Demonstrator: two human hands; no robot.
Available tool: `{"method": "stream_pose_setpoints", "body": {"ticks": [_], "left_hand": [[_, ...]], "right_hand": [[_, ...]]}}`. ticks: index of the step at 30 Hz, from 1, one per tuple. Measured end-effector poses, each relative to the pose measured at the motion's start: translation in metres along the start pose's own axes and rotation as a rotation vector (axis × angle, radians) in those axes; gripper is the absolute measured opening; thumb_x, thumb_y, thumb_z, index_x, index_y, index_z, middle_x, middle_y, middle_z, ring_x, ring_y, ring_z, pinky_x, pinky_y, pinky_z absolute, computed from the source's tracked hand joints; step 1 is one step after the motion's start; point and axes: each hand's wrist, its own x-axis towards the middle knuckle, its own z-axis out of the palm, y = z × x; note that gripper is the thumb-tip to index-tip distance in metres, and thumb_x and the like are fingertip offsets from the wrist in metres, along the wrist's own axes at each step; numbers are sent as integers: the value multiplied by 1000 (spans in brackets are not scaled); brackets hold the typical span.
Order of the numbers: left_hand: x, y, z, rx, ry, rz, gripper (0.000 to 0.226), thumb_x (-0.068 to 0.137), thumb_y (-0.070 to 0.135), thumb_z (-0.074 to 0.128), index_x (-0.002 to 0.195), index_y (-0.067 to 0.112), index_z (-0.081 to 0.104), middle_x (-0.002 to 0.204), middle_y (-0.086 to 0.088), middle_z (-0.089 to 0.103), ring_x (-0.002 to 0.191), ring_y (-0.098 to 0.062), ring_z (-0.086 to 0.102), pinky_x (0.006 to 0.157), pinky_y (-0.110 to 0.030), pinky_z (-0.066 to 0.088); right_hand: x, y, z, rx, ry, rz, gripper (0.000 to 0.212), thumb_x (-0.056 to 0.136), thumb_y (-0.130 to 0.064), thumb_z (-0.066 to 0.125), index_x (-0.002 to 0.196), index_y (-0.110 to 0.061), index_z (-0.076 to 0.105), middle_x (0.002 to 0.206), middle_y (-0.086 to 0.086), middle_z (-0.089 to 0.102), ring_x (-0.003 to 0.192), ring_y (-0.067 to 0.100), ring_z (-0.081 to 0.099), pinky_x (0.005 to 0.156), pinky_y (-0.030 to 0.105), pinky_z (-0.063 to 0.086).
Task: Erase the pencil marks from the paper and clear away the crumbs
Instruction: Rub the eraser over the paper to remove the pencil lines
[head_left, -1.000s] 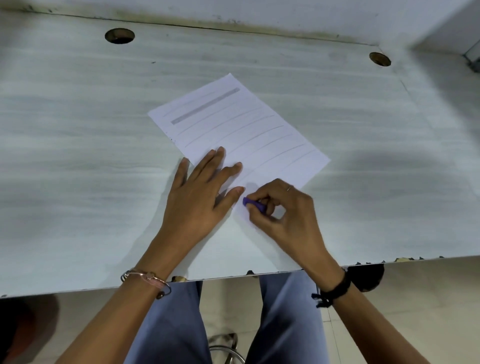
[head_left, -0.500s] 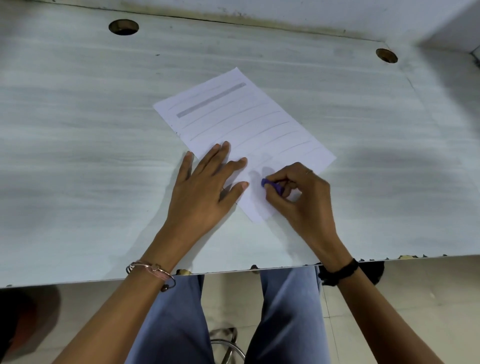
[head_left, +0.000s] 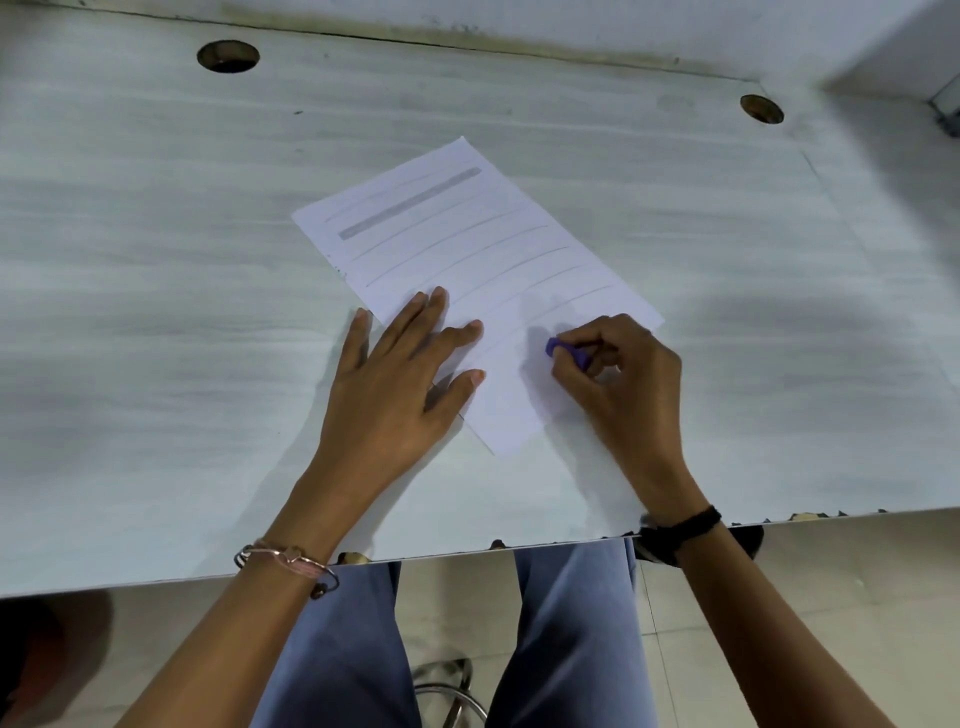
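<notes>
Here, a person's left hand (head_left: 395, 384) is lying flat, fingers spread, on the paper (head_left: 467, 244) — likely pinning it to the desk (head_left: 156, 260) — while the right hand (head_left: 613, 384) is pinching a purple eraser (head_left: 563, 352) against the sheet's near lines

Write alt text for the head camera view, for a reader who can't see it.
A person's right hand pinches a small purple eraser against a white sheet of paper ruled with pencil lines, while the left hand presses flat on the sheet. The paper lies angled on a pale wood-grain desk with two round holes.
</notes>
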Motion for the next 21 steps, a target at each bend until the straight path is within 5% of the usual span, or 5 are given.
{"method": "stream_pose_setpoints", "body": {"ticks": [5,9,14,18,21], "left_hand": [[1,1,1,-2,-5,0,55,91,59,22,139,40,40,158,9,18,146,-3,7,119,-42,-2],[1,1,2,-3,9,-9,53,91,58,24,138,40,41,158,10,19,146,-3,8,119,-42,-1],[1,0,2,17,-4,1,54,91,58,22,139,41,40,158,10,17,146,-3,7,119,-42,-2],[0,0,2,-8,10,-1,53,91,56,24,138,40,42,158,10,18,146,-3,8,119,-43,-1],[1,0,3,-2,8,-2,52,90,56,23,137,41,41,158,11,19,146,-2,8,120,-43,0]], "right_hand": [[-18,-13,6,6,-203,-134,10,73,-1,73,78,-9,71,75,2,65,63,15,56,63,20,47],[4,3,-4,-5,-4,6,9,74,-2,71,77,-11,71,76,4,66,64,17,57,60,22,47],[-22,-15,5,-6,-217,-145,11,72,0,73,78,-9,71,74,1,64,62,13,55,62,16,45],[9,6,-8,-31,-3,18,13,72,-1,70,77,-13,71,78,2,68,64,17,57,60,18,45],[1,0,-4,-31,-74,-39,12,72,0,71,77,-11,70,77,2,67,64,15,57,61,13,44]]}}
